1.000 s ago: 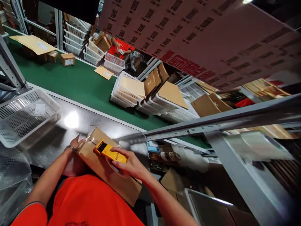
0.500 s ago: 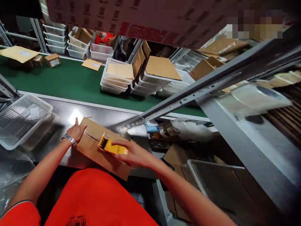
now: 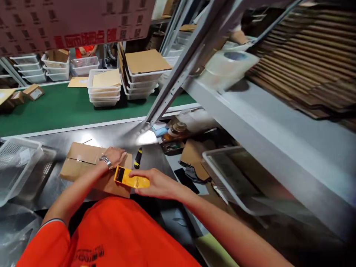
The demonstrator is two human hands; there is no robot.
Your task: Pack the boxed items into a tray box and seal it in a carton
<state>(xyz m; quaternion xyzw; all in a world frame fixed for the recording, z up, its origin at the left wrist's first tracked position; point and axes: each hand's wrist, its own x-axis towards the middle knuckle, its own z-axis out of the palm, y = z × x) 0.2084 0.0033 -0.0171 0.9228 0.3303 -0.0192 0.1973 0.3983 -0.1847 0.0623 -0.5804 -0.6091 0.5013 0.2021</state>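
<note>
A brown cardboard box point(image 3: 73, 168) lies flat on the metal bench, with a dark seam along its top and shiny clear tape at its left end. My left hand point(image 3: 114, 156), with a watch at the wrist, rests on the top near the right end, fingers lying flat. In my right hand point(image 3: 155, 183) is a yellow tape dispenser point(image 3: 133, 180), its black-fronted head over the near right part of the box. Just past the box's right end lies a black and yellow utility knife point(image 3: 138, 158).
White baskets point(image 3: 16, 163) stand left on the metal bench point(image 3: 111, 135). Beyond runs a green conveyor point(image 3: 61, 115) with stacked baskets point(image 3: 104, 92) and parcels. A slanting metal post point(image 3: 169, 98) and grey shelf point(image 3: 267, 148), with a clear tape roll point(image 3: 228, 66) and cardboard stack, border the right.
My left hand has moved from the box's far left end to its right part. The dispenser stays in my right hand, near the right end. The view has swung right; the knife now shows.
</note>
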